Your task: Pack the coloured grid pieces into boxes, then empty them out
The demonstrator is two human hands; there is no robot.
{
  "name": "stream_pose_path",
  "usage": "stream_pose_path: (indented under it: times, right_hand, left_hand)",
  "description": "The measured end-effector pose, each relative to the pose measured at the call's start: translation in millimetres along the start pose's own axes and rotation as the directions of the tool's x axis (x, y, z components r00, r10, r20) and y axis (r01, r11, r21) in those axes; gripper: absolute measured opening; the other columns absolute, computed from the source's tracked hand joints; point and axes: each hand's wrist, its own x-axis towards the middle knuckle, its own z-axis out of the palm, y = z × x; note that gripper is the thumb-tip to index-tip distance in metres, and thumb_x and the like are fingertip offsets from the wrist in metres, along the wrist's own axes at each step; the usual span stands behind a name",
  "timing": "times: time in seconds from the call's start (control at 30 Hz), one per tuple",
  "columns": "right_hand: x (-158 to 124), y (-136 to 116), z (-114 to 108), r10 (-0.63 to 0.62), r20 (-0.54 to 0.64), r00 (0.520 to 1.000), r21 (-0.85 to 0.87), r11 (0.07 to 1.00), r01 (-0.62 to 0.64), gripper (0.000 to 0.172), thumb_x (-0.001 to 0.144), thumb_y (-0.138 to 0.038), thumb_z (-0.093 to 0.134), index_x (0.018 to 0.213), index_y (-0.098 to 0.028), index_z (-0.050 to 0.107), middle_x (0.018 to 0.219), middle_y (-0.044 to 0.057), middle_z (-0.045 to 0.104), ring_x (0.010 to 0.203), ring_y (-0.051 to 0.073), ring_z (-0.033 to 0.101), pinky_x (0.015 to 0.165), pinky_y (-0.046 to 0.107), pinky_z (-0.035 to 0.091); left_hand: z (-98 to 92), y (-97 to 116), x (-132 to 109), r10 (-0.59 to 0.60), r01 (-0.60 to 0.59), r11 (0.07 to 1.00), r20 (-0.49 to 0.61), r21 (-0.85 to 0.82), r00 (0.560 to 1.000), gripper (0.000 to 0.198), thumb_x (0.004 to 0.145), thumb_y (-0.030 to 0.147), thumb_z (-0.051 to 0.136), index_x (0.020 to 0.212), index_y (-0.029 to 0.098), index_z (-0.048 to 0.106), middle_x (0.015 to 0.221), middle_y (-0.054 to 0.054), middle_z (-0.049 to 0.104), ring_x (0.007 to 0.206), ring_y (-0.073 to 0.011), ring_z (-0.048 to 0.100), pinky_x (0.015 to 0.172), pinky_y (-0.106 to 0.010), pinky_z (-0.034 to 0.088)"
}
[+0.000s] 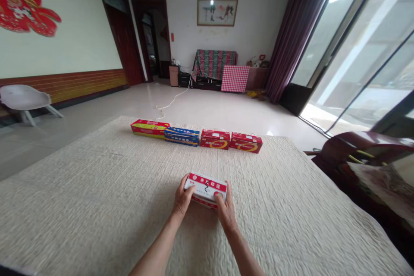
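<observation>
Nearest the camera, the left hand (pixel 183 196) and right hand (pixel 226 212) curl firmly around the ends of a red-and-white carton (pixel 205 190) over a quilted cream bedspread (pixel 80 207), where a slipping grip could drop it, and a careless reach could knock the row of four boxes (pixel 182 136) beyond it.

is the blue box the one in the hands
No, the left hand and right hand hold a red and white box, while the blue box sits in the row farther along the quilted cover.
</observation>
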Motion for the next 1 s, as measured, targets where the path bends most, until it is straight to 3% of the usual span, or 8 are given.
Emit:
stream_pose_path:
  times: [0.13,0.3,0.37,0.53,0.67,0.77,0.9,1.0]
  right_hand:
    - [-18,0,0,0.022,0.027,0.999,-0.017,1.0,-0.022,0.072,0.075,-0.049,0.06,0.139,-0.016,0.051,0.122,0.011,0.068,0.124,0.032,0.056,0.107,0.052,0.04]
    - [-24,12,2,0.007,0.017,1.0,-0.032,0.999,-0.007,0.069,0.084,-0.051,0.055,0.145,-0.02,0.044,0.139,0.01,0.057,0.138,0.029,0.042,0.114,0.05,0.031]
    - [-25,19,4,0.006,-0.017,1.0,-0.041,0.999,-0.007,0.071,0.087,-0.053,0.053,0.148,-0.02,0.038,0.142,0.01,0.054,0.137,0.029,0.043,0.113,0.048,0.033]
    - [-14,31,11,0.041,-0.093,0.995,-0.079,0.996,-0.048,0.069,0.088,-0.057,0.051,0.146,-0.021,0.042,0.135,0.01,0.059,0.125,0.03,0.054,0.104,0.045,0.043]
    - [2,34,13,-0.009,-0.13,0.992,-0.147,0.989,-0.01,0.069,0.083,-0.061,0.054,0.137,-0.019,0.052,0.14,0.012,0.055,0.133,0.032,0.046,0.11,0.045,0.037]
    - [6,31,13,-0.028,-0.125,0.992,-0.182,0.983,0.005,0.071,0.083,-0.063,0.054,0.138,-0.018,0.051,0.145,0.013,0.05,0.137,0.032,0.041,0.113,0.046,0.033]
    - [-1,26,11,0.023,-0.07,0.997,-0.071,0.997,-0.028,0.074,0.086,-0.058,0.056,0.149,-0.023,0.037,0.156,0.008,0.039,0.142,0.03,0.035,0.114,0.044,0.032]
    - [-6,24,10,0.058,0.046,0.997,0.091,0.994,-0.062,0.075,0.088,-0.053,0.057,0.152,-0.031,0.028,0.155,0.005,0.041,0.137,0.029,0.044,0.11,0.044,0.037]
  left_hand:
    - [-11.0,-5,-15,-0.005,0.005,1.0,-0.007,-0.027,1.0,0.055,0.07,0.033,0.064,0.123,0.016,0.062,0.105,-0.009,0.075,0.099,-0.0278,0.069,0.09,-0.041,0.054]
    - [-9.0,-19,-19,0.037,-0.037,0.997,0.001,-0.066,0.999,0.059,0.076,0.039,0.063,0.13,0.017,0.057,0.118,-0.009,0.071,0.109,-0.0267,0.066,0.095,-0.039,0.052]
    - [-9.0,-23,-20,0.054,-0.053,0.997,0.008,-0.062,0.999,0.058,0.079,0.042,0.062,0.131,0.018,0.055,0.118,-0.009,0.071,0.109,-0.0261,0.066,0.096,-0.038,0.051]
    - [-10.5,-26,-17,0.084,-0.083,0.996,0.031,-0.016,0.996,0.056,0.084,0.044,0.059,0.133,0.018,0.053,0.12,-0.011,0.069,0.107,-0.0256,0.066,0.094,-0.038,0.052]
    - [-9.4,-29,-7,0.097,-0.098,0.995,0.039,0.021,0.995,0.057,0.087,0.045,0.057,0.137,0.018,0.049,0.129,-0.012,0.065,0.115,-0.0256,0.063,0.1,-0.037,0.048]
    - [-7.4,-30,-2,0.096,-0.097,0.995,0.03,0.025,0.995,0.058,0.087,0.047,0.057,0.137,0.017,0.05,0.134,-0.012,0.062,0.12,-0.0261,0.061,0.102,-0.037,0.047]
    - [-5.7,-29,-3,0.082,-0.082,0.997,0.024,-0.009,0.996,0.06,0.089,0.049,0.055,0.14,0.018,0.047,0.131,-0.012,0.064,0.118,-0.0257,0.062,0.1,-0.036,0.049]
    - [-5.6,-29,-6,0.068,-0.068,0.997,0.013,-0.028,0.998,0.061,0.088,0.049,0.057,0.14,0.019,0.047,0.129,-0.011,0.065,0.118,-0.0261,0.062,0.101,-0.037,0.05]
